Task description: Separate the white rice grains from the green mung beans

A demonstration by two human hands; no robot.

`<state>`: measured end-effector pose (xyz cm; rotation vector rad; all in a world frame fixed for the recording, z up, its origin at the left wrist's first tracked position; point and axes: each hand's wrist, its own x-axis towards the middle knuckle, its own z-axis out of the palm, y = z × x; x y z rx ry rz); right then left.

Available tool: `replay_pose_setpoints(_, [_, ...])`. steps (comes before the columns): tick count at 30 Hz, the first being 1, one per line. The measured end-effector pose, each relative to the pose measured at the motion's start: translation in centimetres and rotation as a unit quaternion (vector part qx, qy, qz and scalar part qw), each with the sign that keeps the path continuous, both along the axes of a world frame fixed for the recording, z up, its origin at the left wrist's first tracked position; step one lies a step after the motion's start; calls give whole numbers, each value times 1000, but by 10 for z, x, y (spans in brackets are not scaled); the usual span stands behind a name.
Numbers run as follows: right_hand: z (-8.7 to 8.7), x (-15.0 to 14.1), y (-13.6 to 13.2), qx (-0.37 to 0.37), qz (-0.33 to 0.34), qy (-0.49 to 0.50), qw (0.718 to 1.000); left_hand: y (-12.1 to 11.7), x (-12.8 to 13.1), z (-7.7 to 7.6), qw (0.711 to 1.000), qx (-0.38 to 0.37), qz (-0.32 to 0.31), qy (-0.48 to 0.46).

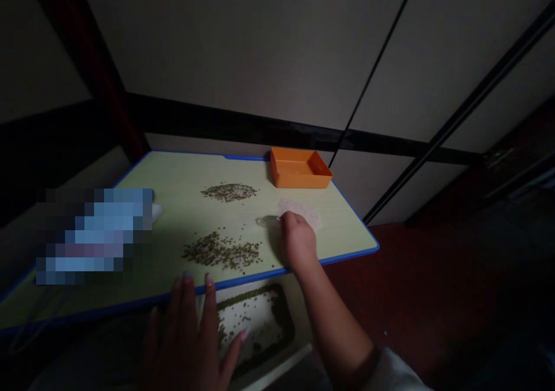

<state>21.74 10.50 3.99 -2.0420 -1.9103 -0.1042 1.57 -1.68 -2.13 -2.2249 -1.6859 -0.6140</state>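
Observation:
My right hand (299, 239) is closed round the handle of what looks like a clear plastic spoon (265, 221), whose rounded end points left just above the table. Beside and behind that hand spreads a thin whitish patch of fine grains (309, 213), partly covered by it. Two heaps of small greenish-brown beans or seeds lie to the left: a far heap (229, 192) and a near heap (221, 252). With fingers stretched, my left hand (191, 327) is at the table's front edge, over part of a pale tray (251, 327) holding more of the small green grains.
An orange open box (302, 180) stands at the back right of the pale green, blue-edged table (182, 177). At the left lies a blurred-out blue object (99, 235). Cabinet panels (260, 50) rise right behind the table. Dark red floor (403, 298) shows at right.

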Motion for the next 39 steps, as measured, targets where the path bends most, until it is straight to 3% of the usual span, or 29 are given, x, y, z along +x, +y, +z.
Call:
replay_pose_setpoints(6, [4, -18, -2, 0, 96, -40, 995, 0, -7, -13, 1000, -17, -7, -24])
replay_pose_setpoints(11, [10, -30, 5, -20, 105, -57, 993, 1, -14, -19, 999, -19, 9, -41])
replay_pose_setpoints(16, [12, -35, 7, -29, 170, -81, 982, 2, -18, -23, 999, -43, -3, -33])
replay_pose_setpoints(26, [-5, -20, -18, 24, 219, -27, 975, 4, -24, -28, 999, -28, -19, -40])
replay_pose_setpoints(31, [-16, -4, -18, 92, 225, 74, 967, 6, -20, -27, 999, -11, -19, -45])
replay_pose_setpoints(36, [-17, 16, -9, 131, 144, 303, 933, 6, -16, -21, 999, -12, -14, -42])
replay_pose_setpoints(39, [-17, 27, -6, 148, 116, 361, 914, 4, -15, -17, 999, -21, -20, -46])
